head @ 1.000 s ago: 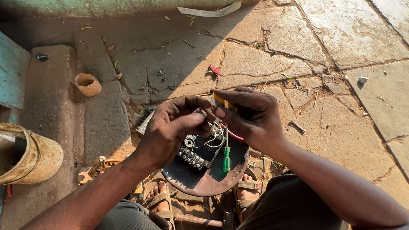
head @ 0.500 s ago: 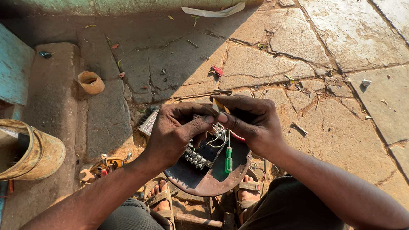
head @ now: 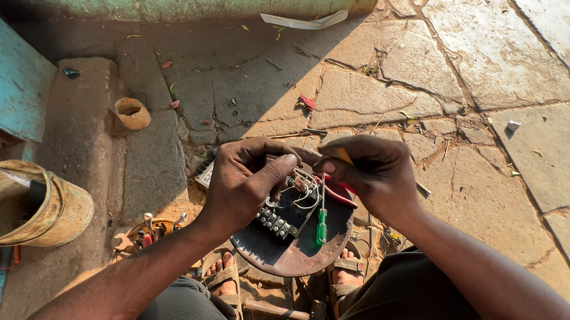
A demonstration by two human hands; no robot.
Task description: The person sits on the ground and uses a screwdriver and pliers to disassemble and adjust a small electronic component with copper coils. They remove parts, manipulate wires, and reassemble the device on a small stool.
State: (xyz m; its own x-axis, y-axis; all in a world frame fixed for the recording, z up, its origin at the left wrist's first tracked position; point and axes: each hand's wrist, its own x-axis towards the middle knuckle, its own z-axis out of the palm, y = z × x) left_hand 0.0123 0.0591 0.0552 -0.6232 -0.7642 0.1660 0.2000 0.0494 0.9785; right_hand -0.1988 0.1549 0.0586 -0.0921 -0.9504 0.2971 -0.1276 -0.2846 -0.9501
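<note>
Head view: I saw my left hand (head: 243, 180) curled, fingers pinching the white wires (head: 303, 188) on the round plate (head: 298, 251) above my feet. My right hand (head: 371, 176) was closed around a yellow-handled tool (head: 342, 154), beside the green screwdriver (head: 321, 226).

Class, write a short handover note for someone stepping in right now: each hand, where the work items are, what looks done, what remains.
Left hand: gripping the top edge of the round dark electrical plate, thumb by the white wires.
Right hand: pinching a yellow-handled tool over the wires.
Green-handled screwdriver and red-handled pliers lie on the plate beside the black terminal block.
Done: cannot tell.
Left: wires look loose, not tidied.
</note>
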